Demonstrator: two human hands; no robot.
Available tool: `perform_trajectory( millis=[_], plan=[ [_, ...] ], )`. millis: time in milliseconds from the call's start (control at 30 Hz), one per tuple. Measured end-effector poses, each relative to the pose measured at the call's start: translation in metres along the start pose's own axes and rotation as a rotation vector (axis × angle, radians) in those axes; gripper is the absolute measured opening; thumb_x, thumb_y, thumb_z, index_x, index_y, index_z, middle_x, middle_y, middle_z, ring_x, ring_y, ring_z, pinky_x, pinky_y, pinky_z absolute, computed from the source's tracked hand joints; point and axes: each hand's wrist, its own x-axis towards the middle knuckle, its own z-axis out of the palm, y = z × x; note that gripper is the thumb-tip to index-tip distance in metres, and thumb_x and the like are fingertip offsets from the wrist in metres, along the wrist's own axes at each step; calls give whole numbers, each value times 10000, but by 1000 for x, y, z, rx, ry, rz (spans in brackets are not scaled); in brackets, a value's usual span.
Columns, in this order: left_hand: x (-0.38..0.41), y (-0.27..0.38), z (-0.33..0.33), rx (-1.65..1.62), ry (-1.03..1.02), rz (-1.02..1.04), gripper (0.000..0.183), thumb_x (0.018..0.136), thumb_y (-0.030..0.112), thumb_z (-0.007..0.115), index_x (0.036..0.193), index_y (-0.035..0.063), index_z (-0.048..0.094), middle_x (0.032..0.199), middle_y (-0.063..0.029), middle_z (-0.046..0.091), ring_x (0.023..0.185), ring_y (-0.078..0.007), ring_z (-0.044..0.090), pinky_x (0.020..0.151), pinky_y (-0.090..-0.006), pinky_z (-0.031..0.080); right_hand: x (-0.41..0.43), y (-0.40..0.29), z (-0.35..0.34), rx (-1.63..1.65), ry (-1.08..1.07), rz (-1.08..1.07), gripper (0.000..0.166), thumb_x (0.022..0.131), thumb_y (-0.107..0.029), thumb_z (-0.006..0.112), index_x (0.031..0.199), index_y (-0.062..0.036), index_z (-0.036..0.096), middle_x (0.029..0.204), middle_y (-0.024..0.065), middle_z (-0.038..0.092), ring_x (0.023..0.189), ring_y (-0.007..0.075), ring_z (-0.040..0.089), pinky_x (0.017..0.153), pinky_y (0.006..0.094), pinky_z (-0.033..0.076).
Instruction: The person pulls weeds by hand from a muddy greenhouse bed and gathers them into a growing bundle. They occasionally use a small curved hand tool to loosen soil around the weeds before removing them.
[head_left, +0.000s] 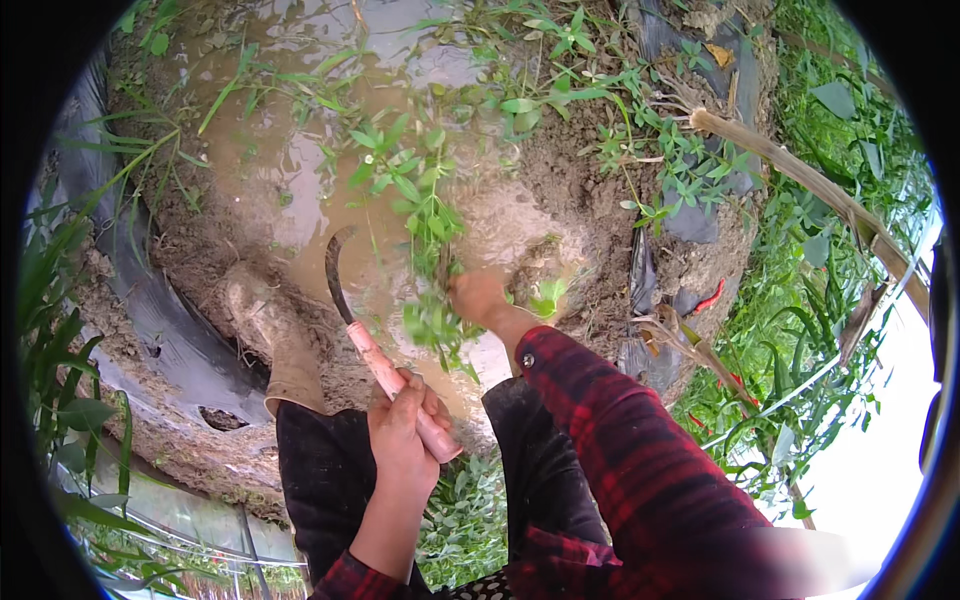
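My left hand (409, 427) is closed around the pink handle of a sickle (375, 360), whose dark curved blade points up and away over muddy water. My right hand (478, 296) reaches down to the wet mud between my legs and grips the stems of a leafy green weed (431, 217). Its leaves spread on both sides of the fist, and those nearest me are blurred. The fingertips of my right hand are partly hidden by the leaves and mud.
Muddy boots (292, 367) stand in the wet furrow. Black plastic mulch (180, 322) covers the left bed, with more at right. A thick dry stalk (802, 169) leans in from the right, near red chili peppers (709, 296) and dense plants. Low weeds (555, 97) grow ahead.
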Motion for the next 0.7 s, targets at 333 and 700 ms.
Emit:
perform_trajectory(
  millis=[333, 700],
  plan=[
    [1, 2, -6, -37, 51, 46, 90, 799, 71, 488, 845, 80, 411, 584, -31, 436, 477, -127, 445, 442, -254, 406, 98, -19, -60, -1540, 1315, -242, 270, 788, -195, 477, 1049, -132, 504, 1088, 92, 479, 1015, 277, 455, 744, 448, 407],
    [2, 9, -9, -102, 50, -1, 97, 796, 84, 494, 850, 74, 414, 598, -46, 440, 478, -144, 448, 447, -262, 407, 96, -55, -141, -219, 503, 96, 355, 770, -219, 441, 1055, -12, 492, 899, 149, 611, 821, 242, 600, 667, 346, 480]
  ],
)
